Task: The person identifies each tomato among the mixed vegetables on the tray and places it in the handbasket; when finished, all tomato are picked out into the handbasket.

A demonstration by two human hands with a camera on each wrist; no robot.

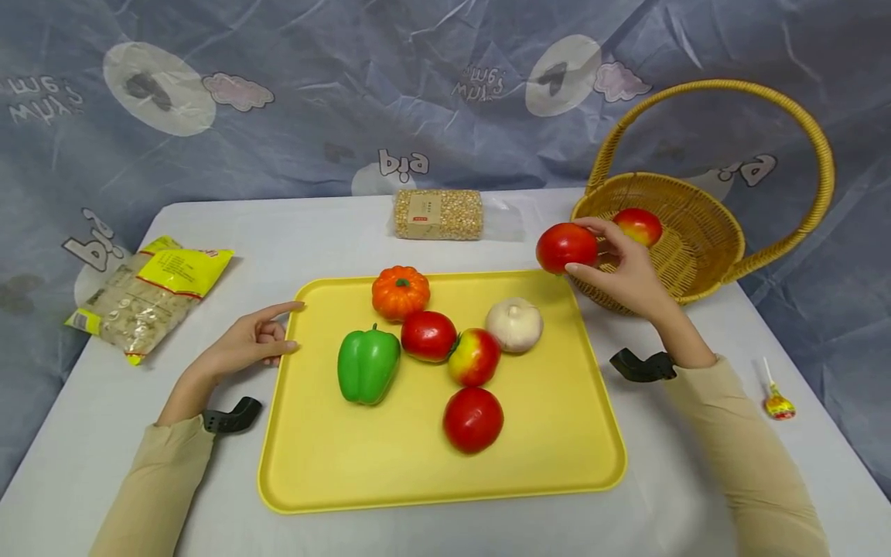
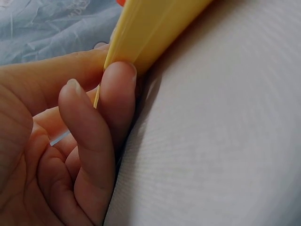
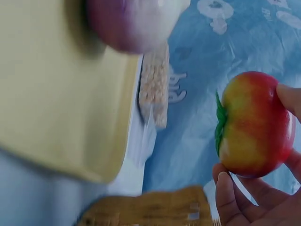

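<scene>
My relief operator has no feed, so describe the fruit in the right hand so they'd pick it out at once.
Find the wicker basket at far right. At its left side, the right hand holds a red and yellow fruit with green leaves. It alone is held; a similar fruit lies in the basket, others on the yellow tray.

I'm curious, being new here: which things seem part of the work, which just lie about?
Probably in use:
- round red-and-yellow tomato, in the right hand
- yellow rectangular tray, gripped by the left hand
- colourful produce on it
- tan wicker basket with a red fruit

Probably idle:
- clear bag of golden kernels
- yellow-and-clear plastic packet
- yellow wrapped lollipop
</scene>
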